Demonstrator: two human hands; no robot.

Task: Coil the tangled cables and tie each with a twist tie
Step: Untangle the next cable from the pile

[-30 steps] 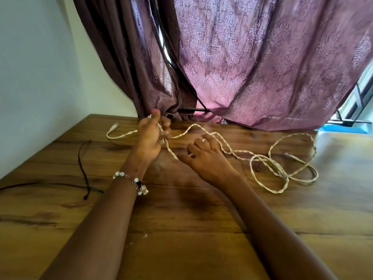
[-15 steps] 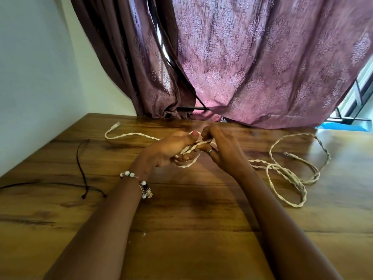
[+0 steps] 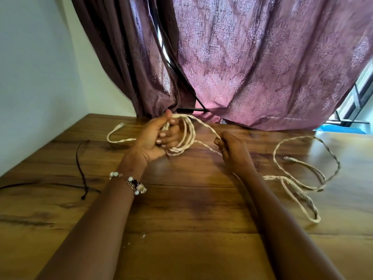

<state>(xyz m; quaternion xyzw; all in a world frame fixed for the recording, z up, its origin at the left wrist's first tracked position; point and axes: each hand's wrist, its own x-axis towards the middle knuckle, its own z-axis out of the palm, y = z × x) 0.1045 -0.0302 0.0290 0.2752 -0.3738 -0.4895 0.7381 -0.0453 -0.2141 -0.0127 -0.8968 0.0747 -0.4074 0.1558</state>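
Left hand (image 3: 155,136) curled round coils of cream cable (image 3: 186,136) (several loops), right hand (image 3: 232,147) pinching its strand.

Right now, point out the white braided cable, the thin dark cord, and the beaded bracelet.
white braided cable (image 3: 186,136), head view, on the loops gripped by the left hand (image 3: 155,136).
thin dark cord (image 3: 79,162), head view, mid-length.
beaded bracelet (image 3: 133,183), head view, on its beads.
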